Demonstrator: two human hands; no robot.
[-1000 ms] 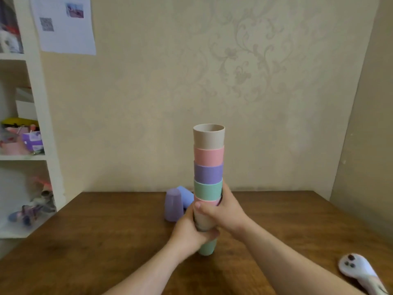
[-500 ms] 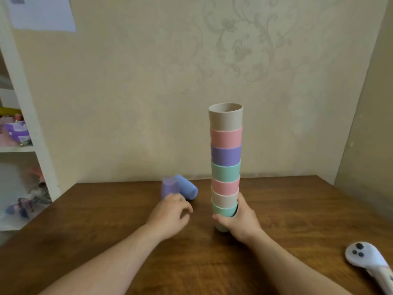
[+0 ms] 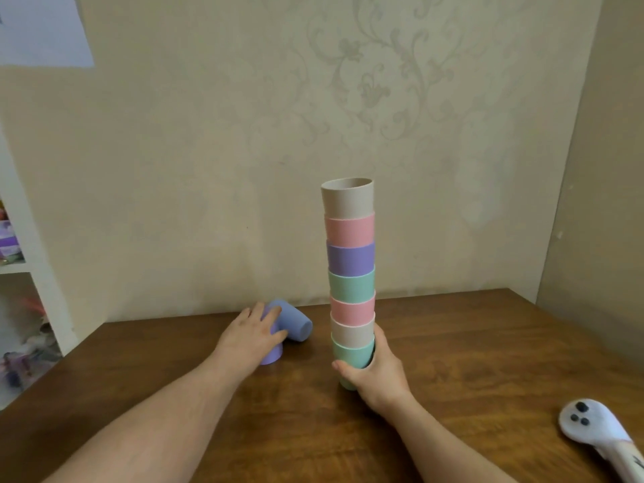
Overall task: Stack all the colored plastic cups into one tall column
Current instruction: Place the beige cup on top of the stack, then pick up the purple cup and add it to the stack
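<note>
A tall column of nested cups stands on the wooden table, beige on top, then pink, purple, green, pink, beige and green at the bottom. My right hand grips the green bottom cup from the right. Left of the column, my left hand lies over an upside-down purple cup, fingers wrapped on it. A blue cup lies on its side just behind, touching the purple one.
A white controller lies near the table's right front corner. White shelves with toys stand at the left. The wall runs close behind the table, with a corner wall at the right.
Both hands held the column a second ago. My left hand let go, moved left and settled onto the purple cup. The right hand stays on the bottom cup.
</note>
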